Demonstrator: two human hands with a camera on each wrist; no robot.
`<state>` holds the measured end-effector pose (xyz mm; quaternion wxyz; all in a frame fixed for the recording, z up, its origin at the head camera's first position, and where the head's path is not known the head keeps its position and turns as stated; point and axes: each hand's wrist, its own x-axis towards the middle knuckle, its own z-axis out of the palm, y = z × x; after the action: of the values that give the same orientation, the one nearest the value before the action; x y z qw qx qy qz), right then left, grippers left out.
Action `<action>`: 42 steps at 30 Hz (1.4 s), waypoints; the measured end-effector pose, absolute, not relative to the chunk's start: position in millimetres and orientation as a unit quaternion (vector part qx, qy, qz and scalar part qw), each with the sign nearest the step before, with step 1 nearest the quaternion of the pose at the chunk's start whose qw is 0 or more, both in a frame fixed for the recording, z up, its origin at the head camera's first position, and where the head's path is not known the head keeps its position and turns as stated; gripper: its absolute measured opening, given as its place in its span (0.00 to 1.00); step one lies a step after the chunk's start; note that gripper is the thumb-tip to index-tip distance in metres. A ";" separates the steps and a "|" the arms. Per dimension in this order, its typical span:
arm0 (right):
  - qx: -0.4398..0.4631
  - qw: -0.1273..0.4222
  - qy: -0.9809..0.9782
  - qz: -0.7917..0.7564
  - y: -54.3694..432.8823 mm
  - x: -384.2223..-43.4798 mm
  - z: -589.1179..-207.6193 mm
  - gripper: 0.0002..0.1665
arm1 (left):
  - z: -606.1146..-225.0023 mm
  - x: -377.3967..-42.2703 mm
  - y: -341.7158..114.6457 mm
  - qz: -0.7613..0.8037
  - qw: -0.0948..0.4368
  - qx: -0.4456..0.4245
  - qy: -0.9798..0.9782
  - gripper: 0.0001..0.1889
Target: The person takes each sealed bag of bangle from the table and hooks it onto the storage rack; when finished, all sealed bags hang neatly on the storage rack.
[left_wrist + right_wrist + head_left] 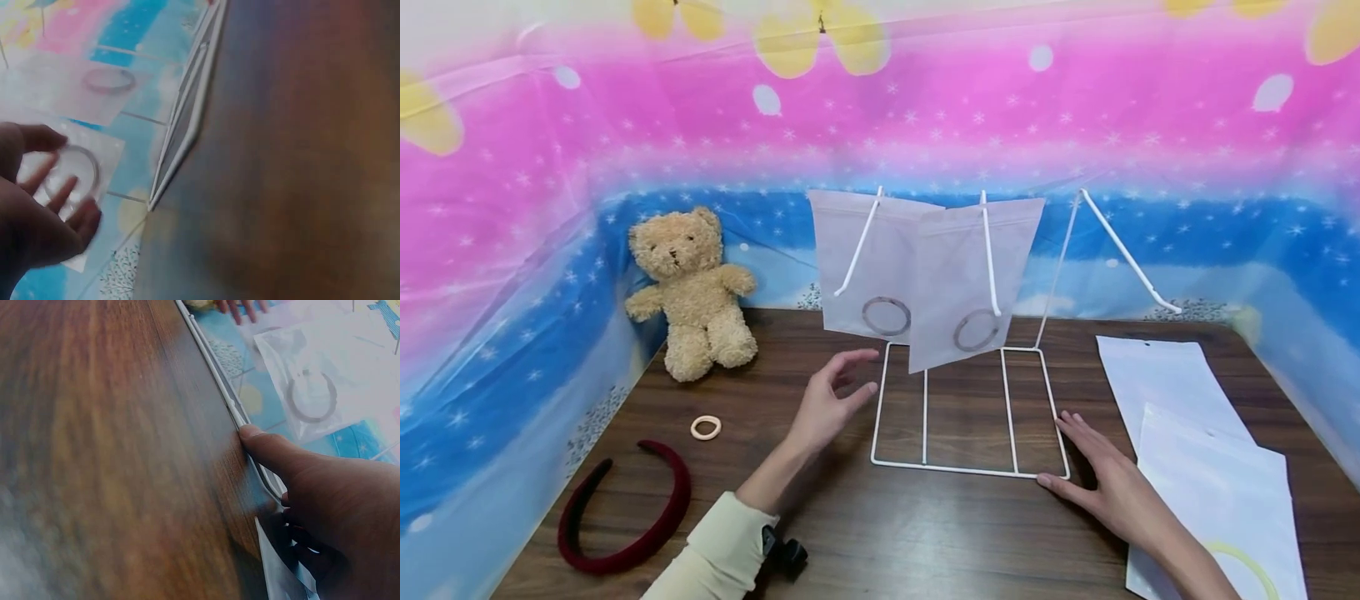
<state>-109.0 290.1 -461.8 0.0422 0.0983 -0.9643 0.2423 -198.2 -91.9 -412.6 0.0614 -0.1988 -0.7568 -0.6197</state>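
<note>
A white wire display rack (955, 470) stands on the table with three prongs jutting forward. Two clear zip bags hang on its left and middle prongs; the left bag (887, 267) and the middle bag (947, 279) each hold a dark ring-shaped bangle. My left hand (823, 407) hovers beside the base's left side, fingers bent loosely, with a gap to the wire. At the base's right front corner, my right hand (1108, 483) rests with thumb on the front wire and fingers along the right side. The right wrist view shows that thumb (269, 447) against the wire.
A teddy bear (688, 292) sits at the back left. Before it lie a small beige ring (706, 439) and a dark red headband (625, 557). More bags (1157, 367) overlap on the right, the nearer holding a yellowish ring (1243, 558). Printed cloth (925, 125) encloses the table.
</note>
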 end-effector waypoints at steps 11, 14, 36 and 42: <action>0.103 0.039 -0.962 0.251 293.2 -108.9 -461.7 0.57 | -426.9 -160.9 -96.0 -0.485 0.013 -0.151 -0.861 0.29; 0.100 0.033 -0.962 0.251 292.5 -109.5 -462.0 0.57 | -433.3 -157.3 -97.2 -0.444 0.004 -0.167 -0.880 0.32; 0.101 0.033 -0.962 0.252 292.5 -111.0 -459.8 0.57 | -457.3 -155.4 -93.4 -0.336 0.069 -0.240 -0.908 0.51; 0.106 0.033 -0.960 0.257 292.9 -109.8 -461.8 0.57 | -459.4 -153.2 -92.5 -0.327 0.084 -0.252 -0.907 0.48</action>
<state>-109.8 292.9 -461.8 0.0332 0.1060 -0.9601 0.2568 -153.2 -92.5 -459.4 0.0840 -0.2518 -0.9070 -0.3269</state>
